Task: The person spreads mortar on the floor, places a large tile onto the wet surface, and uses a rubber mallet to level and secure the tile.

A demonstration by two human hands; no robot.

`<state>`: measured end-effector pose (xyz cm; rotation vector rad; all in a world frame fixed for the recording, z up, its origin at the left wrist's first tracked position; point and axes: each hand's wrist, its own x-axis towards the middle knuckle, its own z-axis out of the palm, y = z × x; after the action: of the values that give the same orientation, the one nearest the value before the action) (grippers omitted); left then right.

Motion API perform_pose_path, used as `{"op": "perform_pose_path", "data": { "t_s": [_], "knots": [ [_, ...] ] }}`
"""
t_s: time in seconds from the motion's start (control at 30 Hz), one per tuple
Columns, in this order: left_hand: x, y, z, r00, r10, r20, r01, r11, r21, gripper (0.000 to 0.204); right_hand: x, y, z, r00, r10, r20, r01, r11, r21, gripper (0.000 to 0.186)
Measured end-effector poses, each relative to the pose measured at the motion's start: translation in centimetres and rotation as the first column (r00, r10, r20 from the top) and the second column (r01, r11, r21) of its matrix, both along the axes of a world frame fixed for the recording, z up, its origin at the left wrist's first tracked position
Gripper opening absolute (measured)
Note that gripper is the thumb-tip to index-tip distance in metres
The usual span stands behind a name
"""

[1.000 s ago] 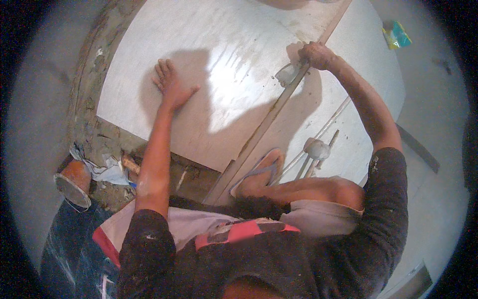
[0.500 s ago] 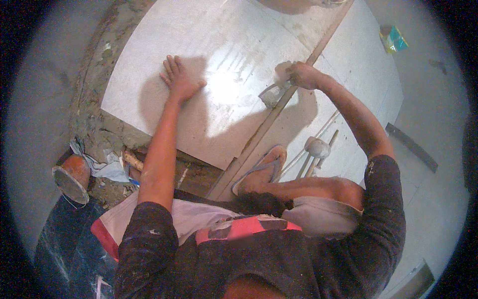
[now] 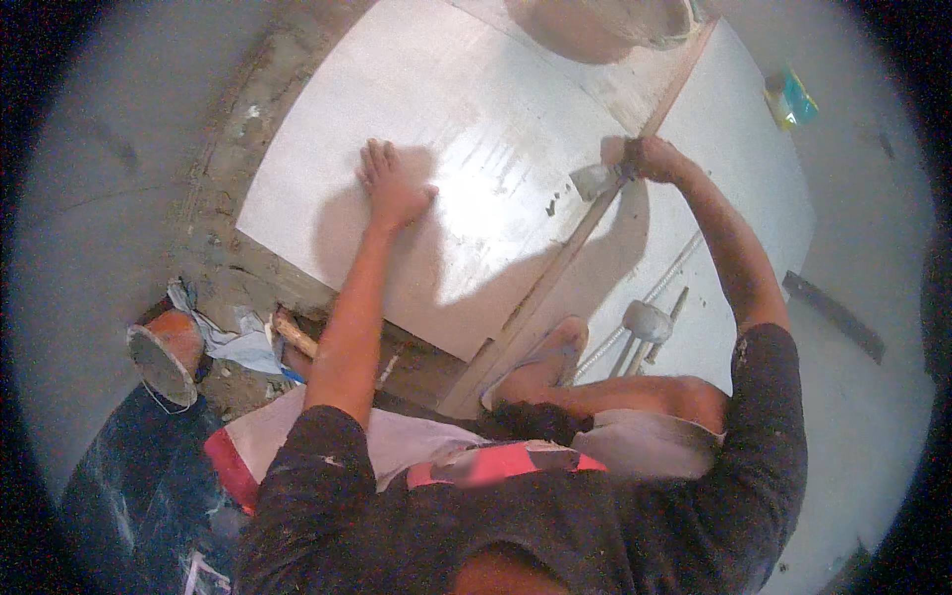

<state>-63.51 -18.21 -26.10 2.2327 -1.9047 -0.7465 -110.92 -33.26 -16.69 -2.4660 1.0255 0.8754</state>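
My left hand [image 3: 397, 193] lies flat, fingers spread, on a large pale floor tile [image 3: 327, 119]. It holds nothing. My right hand [image 3: 656, 161] is closed round the handle of a trowel, mostly hidden in the fist. The trowel's grey blade [image 3: 592, 181] sticks out to the left, at the edge of a narrow brown gap [image 3: 555, 263] that runs between this tile and the tiling on the right. Several dark crumbs [image 3: 552, 206] lie on the tile near the blade.
A round basin [image 3: 605, 28] stands at the far end. Beside my sandalled foot [image 3: 545, 357] lie a mallet [image 3: 647, 322] and a ribbed metal rod [image 3: 677, 263]. An orange bucket [image 3: 174, 342] is tipped over at left. A dark strip [image 3: 838, 317] and a coloured packet [image 3: 790, 99] lie at right.
My right hand and the trowel have moved a little farther along the gap. Dark crumbs now show beside the blade. My left hand stays flat on the tile while the whole view shifts.
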Motion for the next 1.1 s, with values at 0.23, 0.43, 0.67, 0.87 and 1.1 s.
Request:
{"op": "perform_pose_path", "data": {
  "t_s": [0.23, 0.43, 0.67, 0.87, 1.1],
  "knots": [
    [-3.8, 4.7, 0.4, 0.962, -0.033, -0.270, -0.054, 0.950, -0.308, 0.073, 7.2, 5.1, -2.1, 0.990, -0.141, 0.027, 0.139, 0.987, 0.078, 0.015],
    [-4.1, 2.4, 2.0, 0.905, 0.095, -0.414, -0.249, 0.908, -0.337, 0.057, 11.7, 9.3, -1.6, 0.947, -0.203, 0.248, 0.131, 0.951, 0.279, 0.032],
    [8.0, -3.3, 4.6, 0.796, 0.466, -0.385, -0.605, 0.627, -0.491, 0.041, 25.6, 7.0, 2.7, 0.817, -0.277, 0.505, 0.121, 0.940, 0.319, 0.027],
    [18.3, -3.1, 9.9, 0.414, 0.562, -0.716, -0.891, 0.092, -0.444, 0.038, 40.3, 3.0, 8.6, 0.579, -0.363, 0.730, 0.294, 0.928, 0.228, 0.043],
    [12.7, -8.0, 9.4, 0.679, 0.523, -0.515, -0.734, 0.489, -0.471, 0.043, 31.9, 2.1, 5.9, 0.706, -0.384, 0.595, 0.364, 0.918, 0.161, 0.043]
  ]
}}
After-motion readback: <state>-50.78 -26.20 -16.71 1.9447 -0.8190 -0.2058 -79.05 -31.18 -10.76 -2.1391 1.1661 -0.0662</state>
